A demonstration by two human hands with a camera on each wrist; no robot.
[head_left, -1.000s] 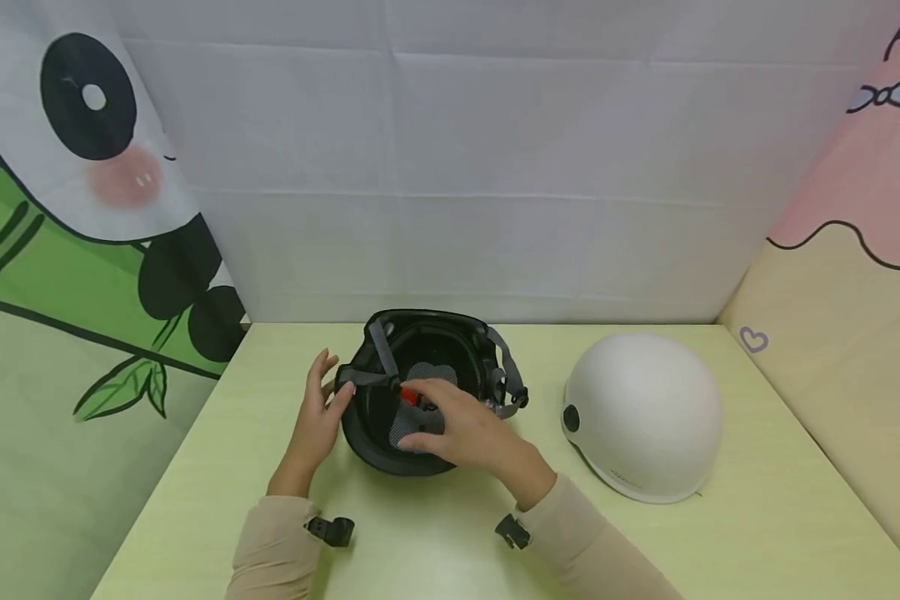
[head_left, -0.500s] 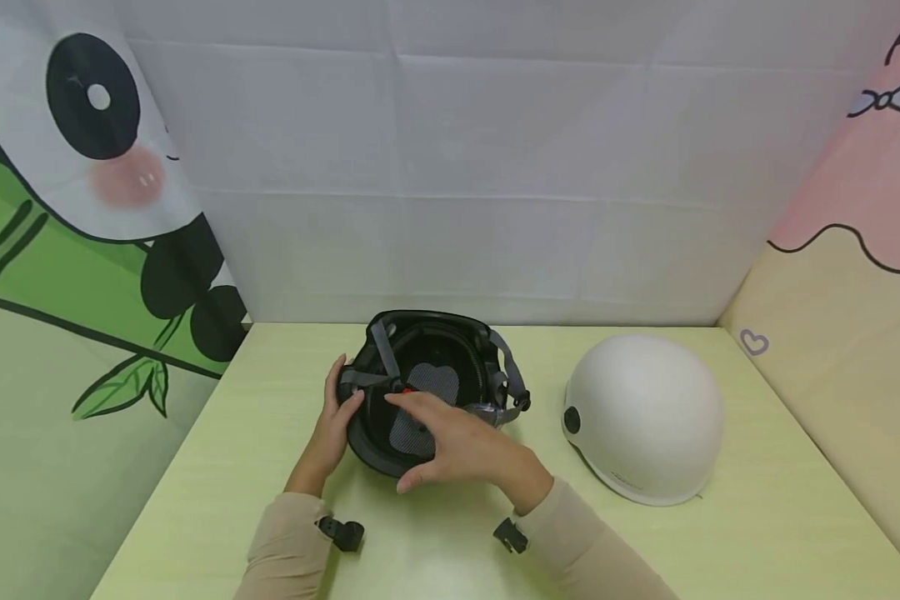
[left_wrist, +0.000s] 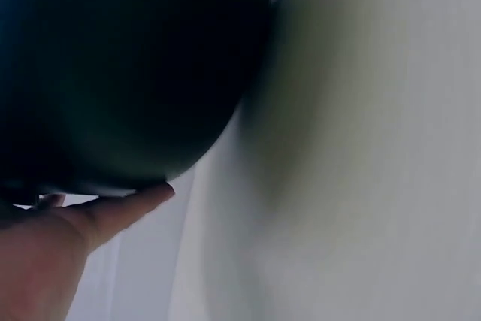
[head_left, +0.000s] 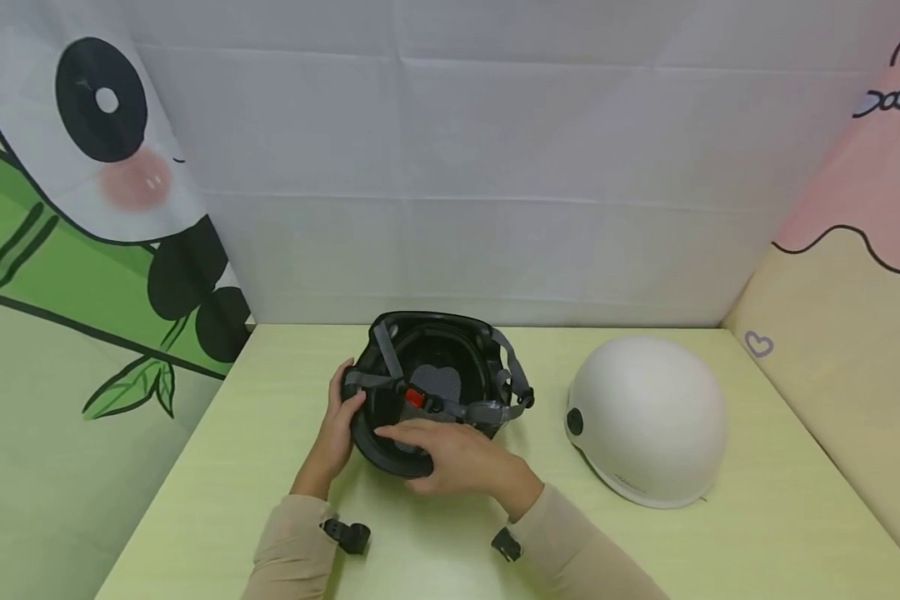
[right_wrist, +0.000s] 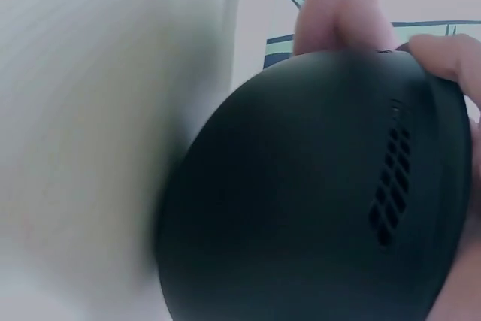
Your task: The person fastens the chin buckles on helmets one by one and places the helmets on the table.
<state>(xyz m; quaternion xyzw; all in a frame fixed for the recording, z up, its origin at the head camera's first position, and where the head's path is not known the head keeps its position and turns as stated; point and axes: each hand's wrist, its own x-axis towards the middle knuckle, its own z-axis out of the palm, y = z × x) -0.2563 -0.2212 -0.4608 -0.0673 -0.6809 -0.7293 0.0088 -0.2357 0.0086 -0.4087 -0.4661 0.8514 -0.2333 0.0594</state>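
Observation:
A black helmet lies upside down on the table, its padded inside facing up. Grey straps cross its opening, joined at a red and black buckle. My left hand holds the helmet's left side, thumb at the rim and fingers along the outer shell. In the left wrist view, a finger of the left hand lies along the dark shell. My right hand grips the near rim, fingers over the inside and thumb outside. The shell's vent slots show in the right wrist view.
A white helmet sits dome up on the table to the right. A pale cloth wall rises behind the table, and printed cartoon panels stand at both sides. Small black devices are strapped at both wrists.
My right hand has moved off the buckle and down to the near rim, leaving the buckle in sight. The left hand has shifted slightly right along the black helmet's side.

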